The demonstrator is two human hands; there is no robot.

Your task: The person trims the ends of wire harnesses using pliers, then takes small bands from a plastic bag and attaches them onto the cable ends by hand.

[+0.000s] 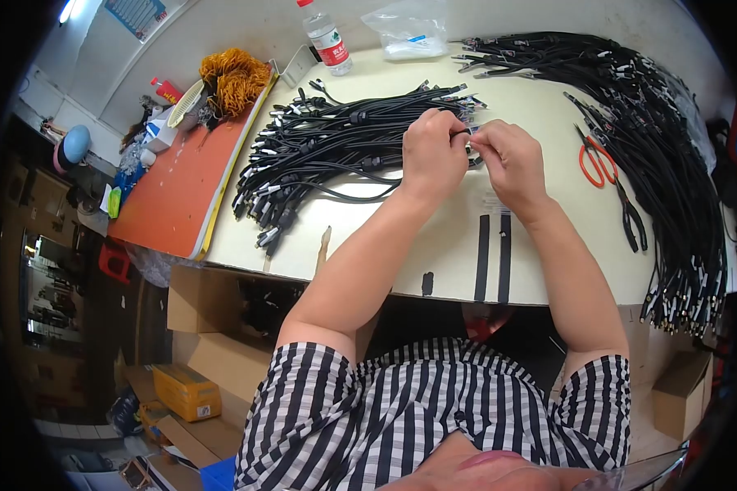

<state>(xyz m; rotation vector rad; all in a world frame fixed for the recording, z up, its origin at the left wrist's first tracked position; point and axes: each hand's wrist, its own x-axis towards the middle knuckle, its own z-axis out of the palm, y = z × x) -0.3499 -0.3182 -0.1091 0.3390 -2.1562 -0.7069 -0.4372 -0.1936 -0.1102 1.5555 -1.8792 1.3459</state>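
Over the pale tabletop, my left hand [432, 157] is closed, its thumb and fingers pinching a black cable [475, 162] near one end. Close beside it, my right hand [512, 168] pinches the same cable, fingertips pressed together; the exact spot between them is partly hidden. A spread bundle of black cables [327, 139] with white tags and plugs lies left of and behind my left hand. To the right of my right hand are red-handled scissors [595, 164] and black-handled pliers [630, 214].
A large heap of black cables [630, 123] covers the table's right side. At the back stand a water bottle [329, 42] and a clear plastic bag [409, 33]. An orange board [172, 180] adjoins on the left, with orange cords [236, 82]. Cardboard boxes [221, 356] sit below.
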